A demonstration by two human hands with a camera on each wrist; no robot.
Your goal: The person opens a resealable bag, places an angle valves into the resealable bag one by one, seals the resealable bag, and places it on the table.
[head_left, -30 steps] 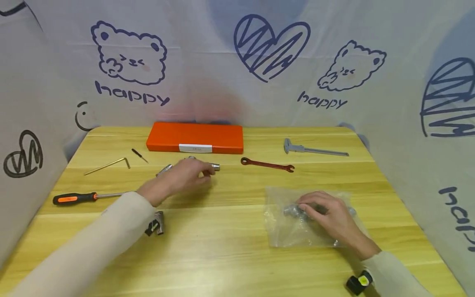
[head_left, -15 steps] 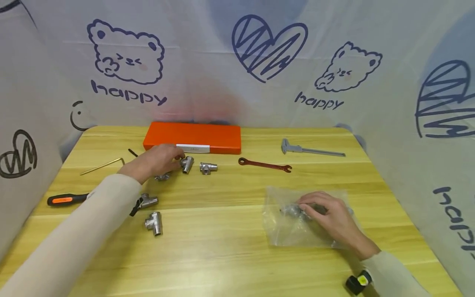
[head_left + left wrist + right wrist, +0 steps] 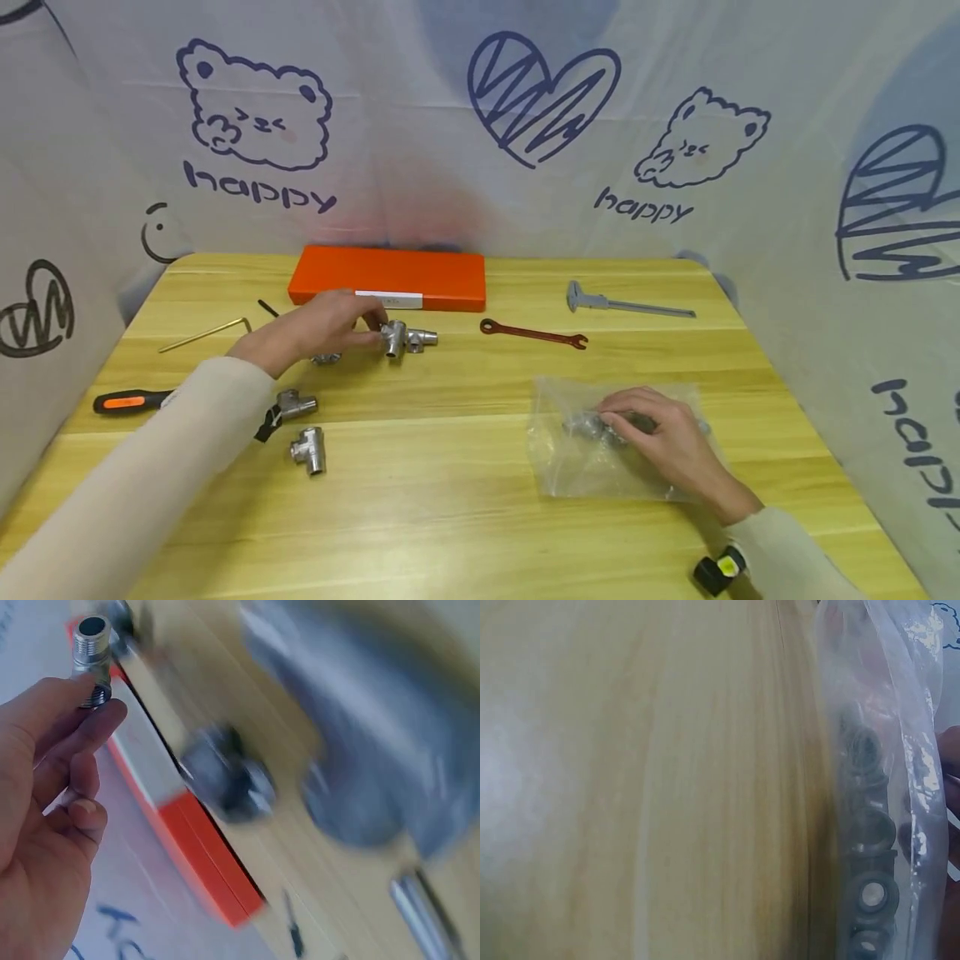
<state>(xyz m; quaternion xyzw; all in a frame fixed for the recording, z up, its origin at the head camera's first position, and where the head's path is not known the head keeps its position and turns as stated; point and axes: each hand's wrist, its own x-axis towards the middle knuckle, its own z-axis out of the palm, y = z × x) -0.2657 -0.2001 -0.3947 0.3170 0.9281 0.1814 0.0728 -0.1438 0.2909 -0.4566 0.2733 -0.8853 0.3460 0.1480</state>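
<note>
Left grip (image 3: 330, 323) pinches fitting (image 3: 393, 340) at fingertips (image 3: 112, 714).

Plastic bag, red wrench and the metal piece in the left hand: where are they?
Plastic bag (image 3: 573, 473): head view, bare lower part.
Red wrench (image 3: 534, 334): head view, middle of the shaft.
Metal piece (image 3: 91, 664): left wrist view, its body.

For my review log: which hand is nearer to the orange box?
Left. The left hand is just in front of the orange box; the right hand, at the plastic bag, is farther off, to the right.
</note>
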